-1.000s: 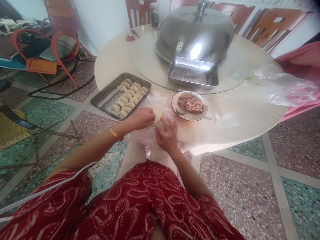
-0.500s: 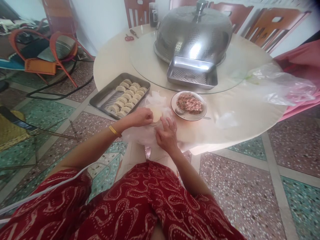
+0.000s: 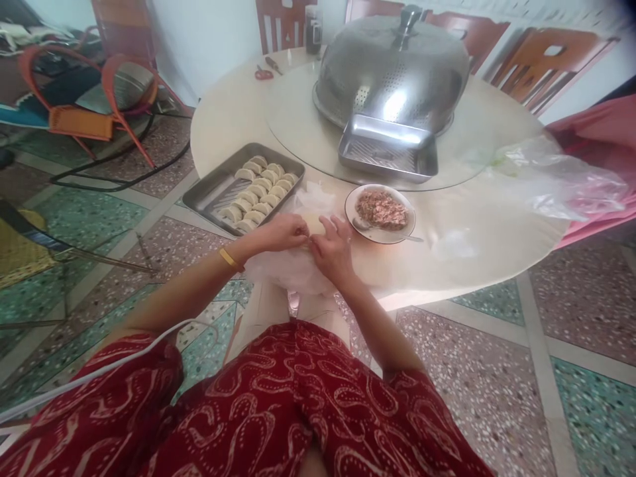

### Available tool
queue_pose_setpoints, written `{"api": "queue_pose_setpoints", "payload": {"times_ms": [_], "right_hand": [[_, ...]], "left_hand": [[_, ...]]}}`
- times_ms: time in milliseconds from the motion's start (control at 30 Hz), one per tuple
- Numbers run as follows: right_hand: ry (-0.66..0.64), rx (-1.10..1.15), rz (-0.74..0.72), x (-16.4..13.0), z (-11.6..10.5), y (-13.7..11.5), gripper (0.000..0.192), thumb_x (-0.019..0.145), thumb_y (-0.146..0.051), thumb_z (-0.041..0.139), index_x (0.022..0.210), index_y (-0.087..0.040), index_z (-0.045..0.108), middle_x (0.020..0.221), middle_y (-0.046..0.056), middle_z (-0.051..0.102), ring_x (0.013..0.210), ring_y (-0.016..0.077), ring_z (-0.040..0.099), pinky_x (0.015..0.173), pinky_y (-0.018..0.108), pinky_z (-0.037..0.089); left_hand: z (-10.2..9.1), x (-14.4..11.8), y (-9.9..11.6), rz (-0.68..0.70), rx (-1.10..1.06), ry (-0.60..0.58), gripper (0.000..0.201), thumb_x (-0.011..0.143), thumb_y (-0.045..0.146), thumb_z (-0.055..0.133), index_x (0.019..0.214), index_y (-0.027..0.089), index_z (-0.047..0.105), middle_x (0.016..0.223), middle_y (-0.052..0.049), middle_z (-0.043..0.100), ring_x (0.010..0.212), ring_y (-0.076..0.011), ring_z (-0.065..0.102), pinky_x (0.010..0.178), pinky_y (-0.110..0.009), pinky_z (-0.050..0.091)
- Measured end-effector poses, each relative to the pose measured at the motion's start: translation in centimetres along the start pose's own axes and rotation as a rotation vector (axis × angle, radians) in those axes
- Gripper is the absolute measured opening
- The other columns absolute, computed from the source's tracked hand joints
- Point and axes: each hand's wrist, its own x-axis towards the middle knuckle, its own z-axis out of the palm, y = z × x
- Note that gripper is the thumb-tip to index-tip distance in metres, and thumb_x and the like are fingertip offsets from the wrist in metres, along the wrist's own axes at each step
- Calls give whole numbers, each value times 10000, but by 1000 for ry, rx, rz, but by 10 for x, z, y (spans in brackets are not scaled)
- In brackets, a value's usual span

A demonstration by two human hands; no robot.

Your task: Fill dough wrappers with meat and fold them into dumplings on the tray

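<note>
Round table (image 3: pixel 477 218): a pale top is filling the middle of the scene, with a glass turntable set on its far half.
Steel dome cover (image 3: pixel 392 66): a perforated lid is sitting on the turntable at the far side, an empty steel tray (image 3: pixel 387 149) resting just in front of it.
Plastic bag (image 3: pixel 556 175): clear film is lying crumpled at the right edge of the table.
Dumpling tray (image 3: pixel 211 192): a steel tray is standing to the left of the hands, rows of folded dumplings (image 3: pixel 261 192) filling its right half.
Filling plate (image 3: pixel 380 212): minced filling is heaped on a white plate just right of the hands, a spoon (image 3: pixel 368 225) lying on its near rim.
Wrapper stack (image 3: pixel 314 222): thin round dough skins are lying on a plastic sheet (image 3: pixel 293 268) at the near edge, between the two hands; they look light, soft, limp and easily torn, best lifted by pinching an edge and peeling.
Left hand (image 3: pixel 283 232): fingers are curling narrowly at the left edge of the stack, apparently pinching a skin; the grip itself is hidden.
Right hand (image 3: pixel 335 248): fingers are lying spread and flat against the stack's near right side, gripping nothing.
Scissors (image 3: pixel 263 71): a red-handled pair is lying at the far left.
</note>
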Motion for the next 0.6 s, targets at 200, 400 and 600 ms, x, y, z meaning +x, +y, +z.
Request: {"api": "queue_pose_setpoints", "payload": {"times_ms": [200, 400, 600], "right_hand": [[-16, -20, -11, -3, -1, 2, 229, 923, -262, 515, 794, -227, 701, 1345, 83, 598, 1320, 311, 441, 1127, 558, 319], [-30, 0, -14, -5, -3, 3, 207, 919, -264, 527, 829, -229, 711, 1345, 84, 598, 1320, 305, 438, 1138, 544, 307], [-104, 51, 30, -5, -6, 3, 188, 916, -256, 535, 834, -234, 702, 1389, 80, 567, 1371, 302, 384, 1155, 541, 265]], "left_hand": [[-6, -14, -2, -10, 20, 24, 188, 837, 246, 552, 913, 149, 694, 907, -71, 673, 891, -202, 612, 817, -304, 410], [-1, -12, -3, -2, 43, 0, 148, 821, 247, 584, 893, 172, 688, 893, -57, 667, 931, -225, 603, 780, -307, 363], [-2, -9, -7, 32, 15, -10, 150, 812, 225, 571, 856, 174, 705, 848, -39, 672, 848, -176, 602, 748, -270, 354]]}}
